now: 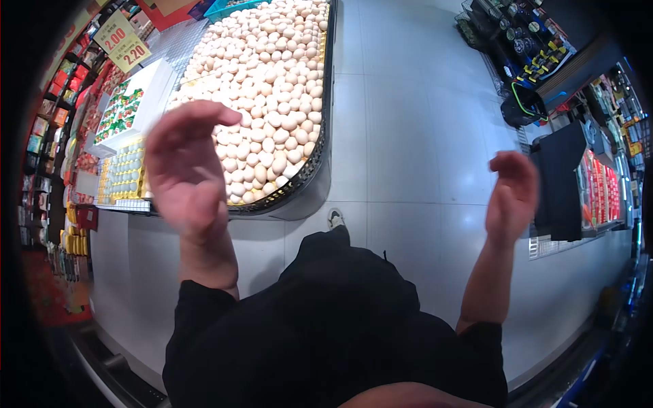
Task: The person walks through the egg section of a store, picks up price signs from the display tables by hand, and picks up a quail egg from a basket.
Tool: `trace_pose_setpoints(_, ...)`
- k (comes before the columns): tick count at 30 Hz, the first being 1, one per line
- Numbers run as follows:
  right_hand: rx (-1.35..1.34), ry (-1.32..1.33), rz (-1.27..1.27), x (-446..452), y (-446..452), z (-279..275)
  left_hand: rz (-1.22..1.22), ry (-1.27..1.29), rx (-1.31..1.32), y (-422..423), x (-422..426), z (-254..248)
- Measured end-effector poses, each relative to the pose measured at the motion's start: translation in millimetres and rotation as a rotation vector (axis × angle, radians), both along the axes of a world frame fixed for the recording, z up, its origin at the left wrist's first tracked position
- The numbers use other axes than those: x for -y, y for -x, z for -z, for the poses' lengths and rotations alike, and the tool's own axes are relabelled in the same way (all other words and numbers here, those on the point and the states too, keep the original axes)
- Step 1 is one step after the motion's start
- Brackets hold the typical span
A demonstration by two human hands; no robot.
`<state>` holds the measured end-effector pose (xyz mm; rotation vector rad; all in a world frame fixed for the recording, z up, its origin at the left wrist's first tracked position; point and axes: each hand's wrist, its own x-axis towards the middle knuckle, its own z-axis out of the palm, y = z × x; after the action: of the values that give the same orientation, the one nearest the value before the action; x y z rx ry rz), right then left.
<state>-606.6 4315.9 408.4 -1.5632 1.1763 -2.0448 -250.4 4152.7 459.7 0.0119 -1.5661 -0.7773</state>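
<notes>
My left hand (pixel 190 166) is raised at the left with its fingers curved and apart from the thumb, holding nothing. It overlaps the near left part of a large bin of loose eggs (pixel 272 88) in the view, and contact with the eggs cannot be made out. The bin has a black lattice rim (pixel 299 178). On the right, my right hand (pixel 513 197) is raised over the grey floor, its fingers bent and slightly blurred, with nothing seen in it.
Left of the eggs stand a white box (pixel 148 95), egg trays (pixel 124 170) and a price sign (pixel 122 41). Grey tiled floor (pixel 408 136) runs between the bin and a black basket (pixel 522 105). A dark display stand with red packages (pixel 598 187) is at the right.
</notes>
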Motion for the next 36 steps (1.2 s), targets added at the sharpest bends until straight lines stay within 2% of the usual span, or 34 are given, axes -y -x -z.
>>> trace_pose_setpoints(1, -0.177, 0.185, -0.011, 13, -7, -49, -0.003, 0.134, -0.063, 4, 6, -19)
trace_pose_setpoints(3, -0.453, 0.376, -0.102, 31, 0, -110, 0.008, 0.275, -0.127, 12, 16, -39)
trace_pose_setpoints(5, -0.617, 0.529, -0.198, 54, -6, -149, 0.017, 0.353, -0.169, 18, 30, -50)
trace_pose_setpoints(8, -0.723, 0.618, -0.293, 94, -17, -173, 0.01, 0.403, -0.201, 22, 61, -56)
trace_pose_setpoints(16, -0.769, 0.67, -0.434, 186, -23, -179, -0.034, 0.45, -0.197, 17, 130, -66)
trace_pose_setpoints(27, -0.697, 0.744, -0.604, 262, 8, -174, -0.14, 0.485, -0.116, 18, 162, -77)
trace_pose_setpoints(36, -0.592, 0.804, -0.748, 325, 87, -167, -0.277, 0.481, -0.052, 94, 166, -86)
